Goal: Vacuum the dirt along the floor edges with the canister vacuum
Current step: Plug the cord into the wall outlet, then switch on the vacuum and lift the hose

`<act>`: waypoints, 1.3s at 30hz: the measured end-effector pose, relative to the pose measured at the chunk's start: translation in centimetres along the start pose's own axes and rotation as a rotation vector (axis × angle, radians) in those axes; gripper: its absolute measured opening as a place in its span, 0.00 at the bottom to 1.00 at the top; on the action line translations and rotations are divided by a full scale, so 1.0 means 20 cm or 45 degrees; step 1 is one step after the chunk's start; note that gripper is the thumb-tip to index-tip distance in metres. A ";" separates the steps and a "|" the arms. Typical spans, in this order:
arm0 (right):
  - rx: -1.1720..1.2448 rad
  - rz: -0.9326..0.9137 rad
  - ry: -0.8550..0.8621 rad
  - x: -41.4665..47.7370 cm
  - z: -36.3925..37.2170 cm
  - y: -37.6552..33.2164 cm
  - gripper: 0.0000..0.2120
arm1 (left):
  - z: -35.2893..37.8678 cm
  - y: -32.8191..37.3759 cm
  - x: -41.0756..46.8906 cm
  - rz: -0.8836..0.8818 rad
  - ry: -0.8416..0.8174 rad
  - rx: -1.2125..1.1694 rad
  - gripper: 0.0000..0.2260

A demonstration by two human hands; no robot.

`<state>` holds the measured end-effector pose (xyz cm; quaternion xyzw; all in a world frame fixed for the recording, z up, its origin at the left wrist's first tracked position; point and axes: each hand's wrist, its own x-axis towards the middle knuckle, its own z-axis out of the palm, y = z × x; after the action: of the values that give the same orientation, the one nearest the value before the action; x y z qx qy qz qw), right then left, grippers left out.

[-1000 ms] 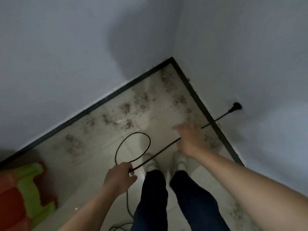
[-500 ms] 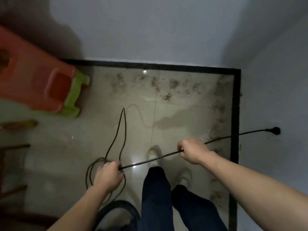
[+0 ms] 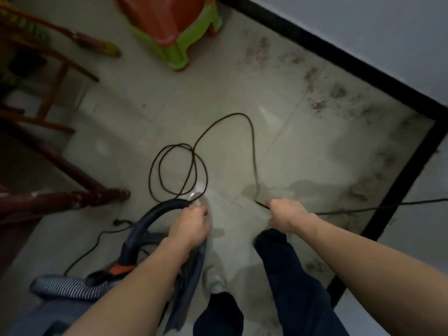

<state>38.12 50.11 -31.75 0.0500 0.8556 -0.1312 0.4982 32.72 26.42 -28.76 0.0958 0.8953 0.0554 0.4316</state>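
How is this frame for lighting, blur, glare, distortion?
Head view: dim, uneven light, darkest at the left edge; the stool and broom at the top are smeared; the cord and right hand read clearly; a glare spot sits on the floor beside the left hand gripping the hose handle; wide-angle stretch swells the right forearm; the dirt shows as soft patches.

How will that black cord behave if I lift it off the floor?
Likely floppy: the cord lies in loose overlapping loops and bends sharply at the right hand gripping it. Probably light, being thin. Pulled, the loops may tighten or catch on the vacuum hose that the left hand grips.
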 end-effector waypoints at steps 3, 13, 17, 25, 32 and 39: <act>-0.064 0.052 -0.009 -0.06 0.10 -0.14 0.21 | 0.00 -0.22 -0.14 -0.019 0.058 -0.014 0.13; -0.073 -0.168 0.189 -0.54 0.10 -1.03 0.21 | -0.17 -0.81 -0.91 -0.155 0.409 -0.191 0.10; -0.135 -0.364 0.209 -0.75 0.13 -1.40 0.18 | -0.15 -1.07 -1.27 -0.333 0.506 -0.289 0.09; -0.243 -0.503 0.232 -0.83 0.32 -1.80 0.16 | 0.22 -1.51 -1.68 -0.667 0.448 -0.319 0.13; -0.202 -0.324 0.260 -0.47 0.53 -1.87 0.27 | 0.61 -1.68 -1.63 -0.594 0.606 -0.083 0.25; 0.087 -0.053 0.278 -0.18 0.76 -1.98 0.31 | 0.77 -1.72 -1.54 -0.459 0.934 -0.125 0.23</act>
<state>44.05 8.12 -28.84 0.0631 0.9007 -0.1644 0.3971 59.31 -13.74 -21.06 -0.1093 0.9885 0.0522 0.0907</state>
